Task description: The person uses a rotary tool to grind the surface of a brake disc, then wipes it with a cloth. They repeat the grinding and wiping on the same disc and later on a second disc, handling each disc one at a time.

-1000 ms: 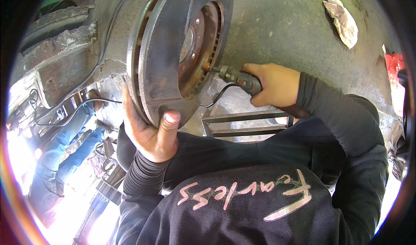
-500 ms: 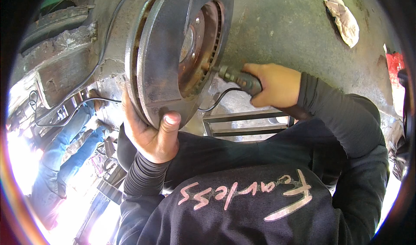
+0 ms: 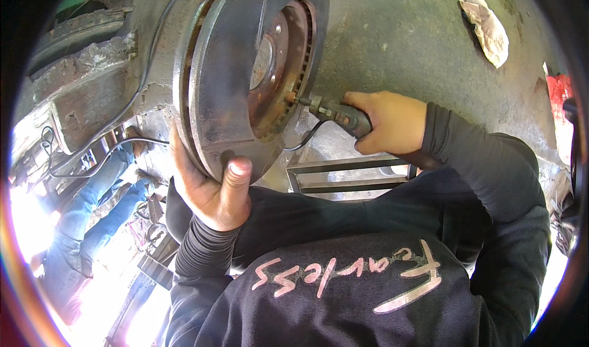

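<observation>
A large vented brake disc [image 3: 224, 71] stands tilted on edge before me, its rusty inner hub side turned to the right. My left hand [image 3: 215, 193] grips its lower rim, thumb on the front face and fingers behind. In my right hand [image 3: 392, 123] is a grey-green corded rotary tool [image 3: 343, 117], fingers wrapped round its body. The tool's small tip [image 3: 291, 96] is at the rusty inner wall of the disc; whether it touches is hard to tell. From the tool a black cord [image 3: 307, 137] runs left behind the disc.
A low metal frame [image 3: 350, 174] is on the floor before my lap. A pale cloth [image 3: 485, 25] lies at the far right, near a red-and-white bag [image 3: 558, 95]. Concrete blocks [image 3: 92, 111] stand at left. Another person's jeans-clad legs [image 3: 92, 218] are at the lower left.
The brake disc and my left hand have shifted slightly left. The rotary tool's tip now shows more plainly against the inner wall; my right hand has barely moved.
</observation>
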The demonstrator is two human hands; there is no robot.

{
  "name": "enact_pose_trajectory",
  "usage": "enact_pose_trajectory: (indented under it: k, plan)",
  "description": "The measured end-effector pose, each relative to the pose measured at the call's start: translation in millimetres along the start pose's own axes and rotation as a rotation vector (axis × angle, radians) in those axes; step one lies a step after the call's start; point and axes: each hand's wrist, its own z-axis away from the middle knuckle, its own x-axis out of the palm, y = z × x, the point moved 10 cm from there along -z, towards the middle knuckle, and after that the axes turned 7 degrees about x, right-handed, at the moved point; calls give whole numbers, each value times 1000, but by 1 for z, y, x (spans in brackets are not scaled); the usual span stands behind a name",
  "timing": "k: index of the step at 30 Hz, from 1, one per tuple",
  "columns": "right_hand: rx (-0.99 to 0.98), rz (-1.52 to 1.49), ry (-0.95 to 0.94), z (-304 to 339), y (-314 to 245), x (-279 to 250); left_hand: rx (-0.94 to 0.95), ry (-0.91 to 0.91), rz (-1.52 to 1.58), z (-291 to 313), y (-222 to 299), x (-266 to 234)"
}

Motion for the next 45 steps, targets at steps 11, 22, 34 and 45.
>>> enact_pose_trajectory:
  k: [11,22,34,45]
  plan:
    - [-47,-43,4,0,0,3,-3,-7,-28,0,-1,-1]
    - [-70,-16,-11,-2,-8,5,-22,-21,-55,0,4,2]
    - [-21,-28,40,-6,5,-8,13,-24,-66,2,7,5]
    - [6,26,64,-9,4,-12,0,-5,-32,-1,1,0]
